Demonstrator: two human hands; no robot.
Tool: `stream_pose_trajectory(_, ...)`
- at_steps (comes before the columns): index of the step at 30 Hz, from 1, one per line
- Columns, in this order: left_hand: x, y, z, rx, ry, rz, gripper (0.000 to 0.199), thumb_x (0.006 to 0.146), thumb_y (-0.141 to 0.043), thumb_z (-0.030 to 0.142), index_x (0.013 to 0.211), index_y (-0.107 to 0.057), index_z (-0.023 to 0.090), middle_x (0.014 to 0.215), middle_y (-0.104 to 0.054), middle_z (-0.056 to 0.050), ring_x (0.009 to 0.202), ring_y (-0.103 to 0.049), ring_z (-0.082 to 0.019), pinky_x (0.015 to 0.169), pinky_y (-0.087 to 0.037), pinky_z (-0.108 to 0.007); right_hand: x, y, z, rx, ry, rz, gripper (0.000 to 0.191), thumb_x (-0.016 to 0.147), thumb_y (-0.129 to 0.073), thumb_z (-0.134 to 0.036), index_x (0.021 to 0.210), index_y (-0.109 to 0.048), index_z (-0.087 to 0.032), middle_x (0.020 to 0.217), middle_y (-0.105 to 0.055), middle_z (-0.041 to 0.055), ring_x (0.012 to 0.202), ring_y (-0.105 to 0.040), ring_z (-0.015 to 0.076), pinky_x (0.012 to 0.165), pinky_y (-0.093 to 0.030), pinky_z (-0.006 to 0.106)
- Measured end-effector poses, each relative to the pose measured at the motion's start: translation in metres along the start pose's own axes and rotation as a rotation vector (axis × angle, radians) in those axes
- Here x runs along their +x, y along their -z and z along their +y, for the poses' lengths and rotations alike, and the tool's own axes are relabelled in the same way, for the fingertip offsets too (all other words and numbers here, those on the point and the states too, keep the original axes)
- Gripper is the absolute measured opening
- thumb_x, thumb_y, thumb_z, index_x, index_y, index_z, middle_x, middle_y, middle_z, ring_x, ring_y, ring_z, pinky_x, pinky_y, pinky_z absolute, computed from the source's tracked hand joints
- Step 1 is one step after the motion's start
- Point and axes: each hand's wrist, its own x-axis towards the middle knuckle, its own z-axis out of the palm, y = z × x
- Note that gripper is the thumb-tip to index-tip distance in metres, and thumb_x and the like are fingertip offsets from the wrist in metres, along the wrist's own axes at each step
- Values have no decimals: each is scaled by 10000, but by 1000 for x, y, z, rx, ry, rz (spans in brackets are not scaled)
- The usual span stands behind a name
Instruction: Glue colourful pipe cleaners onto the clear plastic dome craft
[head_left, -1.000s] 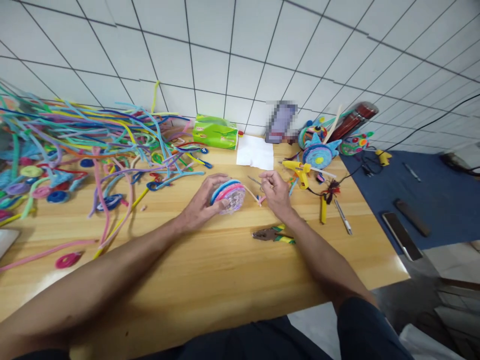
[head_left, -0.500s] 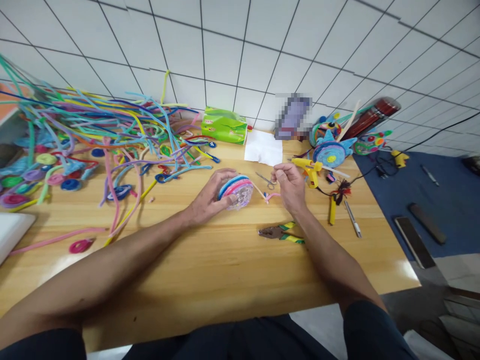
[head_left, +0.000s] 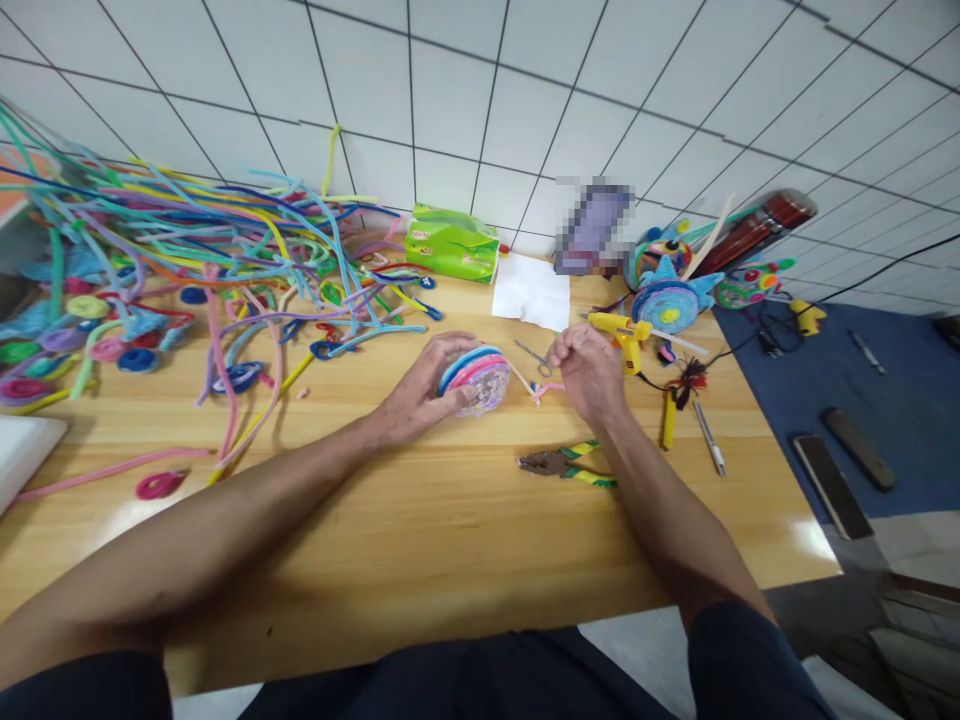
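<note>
Fingers and thumb of my left hand [head_left: 424, 396] are wrapped round a round craft piece [head_left: 480, 382] with blue, white and pink bands and a clear, shiny underside. To its right, my right hand [head_left: 592, 372] is raised over the table with its fingers curled together; whether anything small is between them cannot be made out. Between the hands lie small scissors [head_left: 534, 358] and a pink pipe cleaner piece [head_left: 549, 390]. A yellow glue gun [head_left: 626, 338] lies just beyond my right hand. Pliers [head_left: 559, 463] with green and yellow handles rest nearer to me, beside my right wrist.
Many coloured pipe cleaners [head_left: 255, 225] and coils spread over the left side. Along the wall are a green tissue pack [head_left: 452, 243], white paper [head_left: 531, 292], decorated fish-like crafts [head_left: 667, 306] and a dark red bottle [head_left: 772, 220]. A pen [head_left: 709, 438] lies at the right.
My right hand has turned slightly and shifted a little to the right, its fingers less tightly pinched. My left hand keeps hold of the round piece. The view has shifted slightly.
</note>
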Motion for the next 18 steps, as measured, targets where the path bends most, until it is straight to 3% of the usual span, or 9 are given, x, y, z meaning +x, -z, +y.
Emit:
stream_pose_trajectory(7, 0, -1, -1, -20, -15, 24, 576, 1079, -766, 537, 1581, -593, 314, 1642, -610, -143, 1611, -574, -370, 1406, -461, -648, -3, -4, -7, 41, -86, -28, 493, 791, -878, -426, 627, -445, -256, 607, -354, -72, 551, -386, 113, 583, -412, 271)
stream_pose_trajectory(13, 0, -1, 0, -22, -5, 22, 576, 1085, -758, 547, 1585, -588, 318, 1649, -598, -147, 1604, -579, -367, 1389, -471, -649, -1, -4, -1, 54, -70, 16, 502, 729, -988, -532, 728, -571, -253, 717, -521, -45, 621, -485, 120, 600, -447, 269)
stream_pose_trajectory(18, 1, 0, 2, -27, 1, 17, 579, 1081, -764, 532, 1582, -591, 300, 1655, -595, -152, 1615, -570, -365, 1407, -459, -635, 2, 1, 3, 4, -89, 6, 549, 753, -1004, -595, 804, -568, -265, 786, -559, -44, 638, -506, 121, 598, -484, 280)
